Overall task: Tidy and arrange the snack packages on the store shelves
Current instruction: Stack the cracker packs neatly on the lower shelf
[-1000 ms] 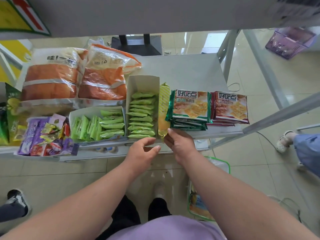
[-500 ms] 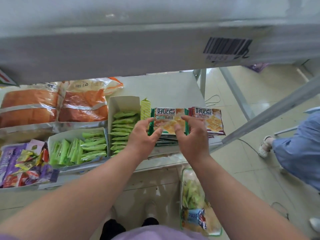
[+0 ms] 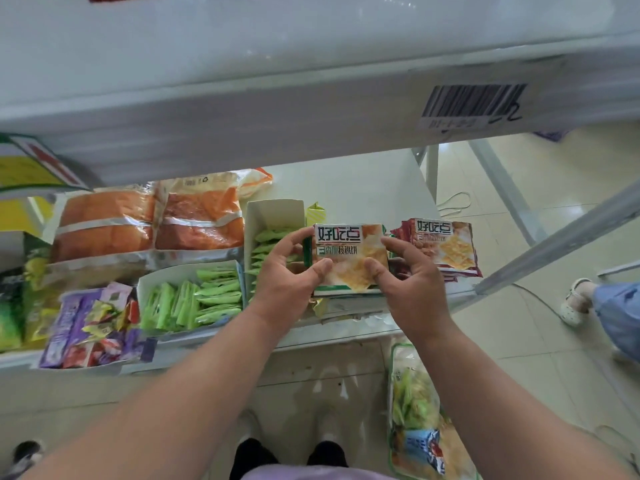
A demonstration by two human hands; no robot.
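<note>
A stack of green-edged cracker packets (image 3: 349,254) lies on the white shelf (image 3: 374,188). My left hand (image 3: 287,282) grips its left side, thumb on top. On the other side my right hand (image 3: 412,282) grips the stack the same way. A red-edged stack of cracker packets (image 3: 446,244) lies just to the right, touching my right fingers. Left of my hands, an open white box (image 3: 273,216) holds green sachets.
A second box of green sachets (image 3: 194,296), purple candy bags (image 3: 90,327) and two orange bread bags (image 3: 149,223) fill the shelf's left. The upper shelf edge (image 3: 311,109) hangs overhead. A basket of snacks (image 3: 422,410) sits on the floor. Another person's foot (image 3: 575,299) is at right.
My hands went from the shelf's front edge onto the green-edged cracker stack and now grip both its sides. The view moved closer and lower under the upper shelf.
</note>
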